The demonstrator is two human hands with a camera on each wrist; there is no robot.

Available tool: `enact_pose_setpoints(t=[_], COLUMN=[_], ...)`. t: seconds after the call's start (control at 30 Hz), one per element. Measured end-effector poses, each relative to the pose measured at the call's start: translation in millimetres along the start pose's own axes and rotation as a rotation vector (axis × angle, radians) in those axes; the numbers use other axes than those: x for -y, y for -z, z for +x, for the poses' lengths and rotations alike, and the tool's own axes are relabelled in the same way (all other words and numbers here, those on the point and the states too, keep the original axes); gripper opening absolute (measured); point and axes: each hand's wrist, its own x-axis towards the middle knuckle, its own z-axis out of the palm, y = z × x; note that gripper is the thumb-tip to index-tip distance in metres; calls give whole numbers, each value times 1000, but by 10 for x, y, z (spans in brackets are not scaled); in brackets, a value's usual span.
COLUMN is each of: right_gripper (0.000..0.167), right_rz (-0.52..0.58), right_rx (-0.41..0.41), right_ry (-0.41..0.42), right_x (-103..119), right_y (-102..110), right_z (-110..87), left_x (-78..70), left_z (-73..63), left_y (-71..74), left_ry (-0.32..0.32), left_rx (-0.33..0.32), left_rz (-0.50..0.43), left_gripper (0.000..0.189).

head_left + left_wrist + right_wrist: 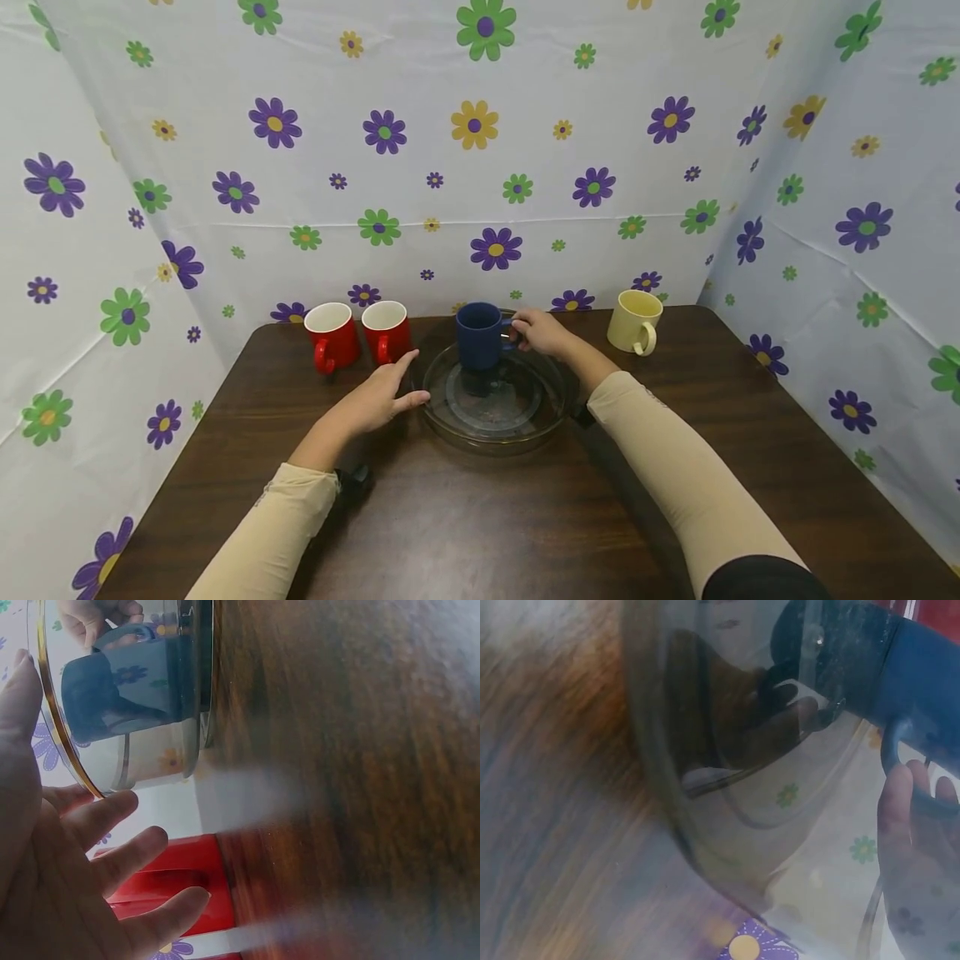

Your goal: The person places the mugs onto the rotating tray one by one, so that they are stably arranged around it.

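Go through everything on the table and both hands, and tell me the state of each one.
blue mug: upright, over the glass dish, handle gripped
glass dish: on the table, right way up
two red mugs: upright, side by side
yellow mug: upright, apart
right hand: holds the blue mug's handle
left hand: fingers straight, at the dish rim

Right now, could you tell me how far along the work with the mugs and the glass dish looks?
Under way. The right hand grips the blue mug by its handle, over the glass dish; whether it rests there is unclear. The left hand lies open at the dish's rim. Two red mugs and the yellow mug stand outside the dish, untouched.
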Motion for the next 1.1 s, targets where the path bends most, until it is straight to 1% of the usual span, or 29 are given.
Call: enact_pose_setpoints(t=[0.13,0.23,0.3,0.37,0.47,0.57,0.7,0.8,0.87,0.93,1.0,1.07,1.1], right_gripper=[31,35,37,37,36,36,37,37,37,37,38,38,38], right_rz=[-12,-43,-69,-99,-107,-99,-26,56,70,53,10,-34,-60], right_rx=[13,11,-6,-42,-118,-217,-390,-526,-594,-660,-707,-732,-731], right_ry=[3,-11,-17,-9,-3,-7,-71,-148,-199,-250,-302,-348,-363], right_x=[12,29,49,66,74,43,-78,-193,-265,-338,-410,-479,-510], right_y=[51,101,151,221,363,523,703,810,880,946,1014,1070,1093], right_z=[-3,-27,-56,-96,-167,-252,-401,-526,-612,-698,-792,-880,-917], left_x=[5,15,20,23,27,31,53,71,72,61,45,27,21], left_z=[3,4,2,-3,-13,-21,-49,-77,-86,-84,-68,-43,-32], left_y=[23,33,40,47,61,74,64,31,4,-19,-37,-46,-47], left_ry=[-3,-9,-10,-9,-5,-9,-10,-2,-4,-5,-9,-19,-18], left_rx=[-4,-9,-12,-13,-14,-25,-32,-30,-32,-30,-27,-28,-27], left_rz=[-1,5,7,8,4,3,2,-9,-13,-18,-20,-21,-22], left_gripper=[92,91,91,91,91,91,91,91,91,90,90,90,91])
